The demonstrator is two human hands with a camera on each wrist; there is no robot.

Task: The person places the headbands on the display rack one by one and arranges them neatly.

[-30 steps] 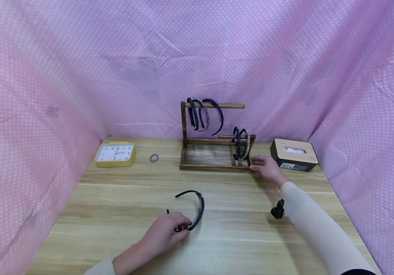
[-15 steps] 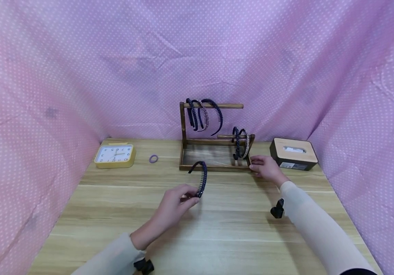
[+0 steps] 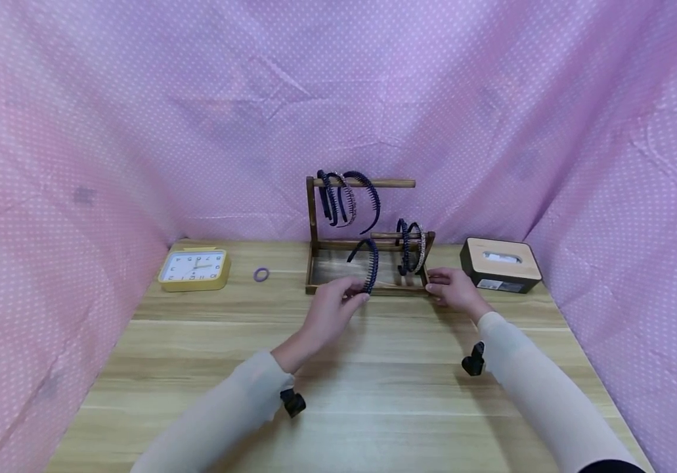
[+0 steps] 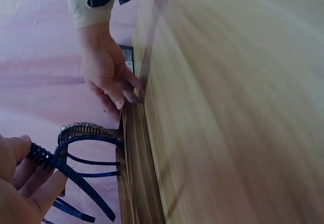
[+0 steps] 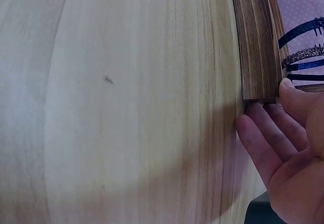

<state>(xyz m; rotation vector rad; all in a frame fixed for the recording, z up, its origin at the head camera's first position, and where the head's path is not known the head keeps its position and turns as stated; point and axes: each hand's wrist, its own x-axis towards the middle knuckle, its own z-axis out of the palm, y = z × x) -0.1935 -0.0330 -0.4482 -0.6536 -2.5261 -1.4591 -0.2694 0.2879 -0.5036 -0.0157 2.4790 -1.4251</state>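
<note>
My left hand (image 3: 332, 312) pinches one end of a dark toothed headband (image 3: 373, 266), which curves upward in front of the wooden headband rack (image 3: 310, 217). In the left wrist view the headband (image 4: 83, 184) sits between thumb and fingers, its far end free. At the rack's right front corner, my right hand (image 3: 456, 289) grips the tray end. Its thumb (image 5: 286, 84) lies on the edge in the right wrist view, its other fingers against the end. Several headbands (image 3: 368, 190) hang on the upper bar (image 3: 397, 183). A dark and a glittery headband (image 3: 420, 248) hang on the lower bar.
Left of the rack stand a yellow clock (image 3: 195, 269) and a small purple ring (image 3: 261, 274) on the wood-grain table (image 3: 385, 394). A tissue box (image 3: 500, 264) sits just right of my right hand. Pink dotted cloth (image 3: 255, 98) hangs behind.
My left hand has carried the headband up from the near table, forward and to the right, to the front of the rack. My right hand has stayed at the corner.
</note>
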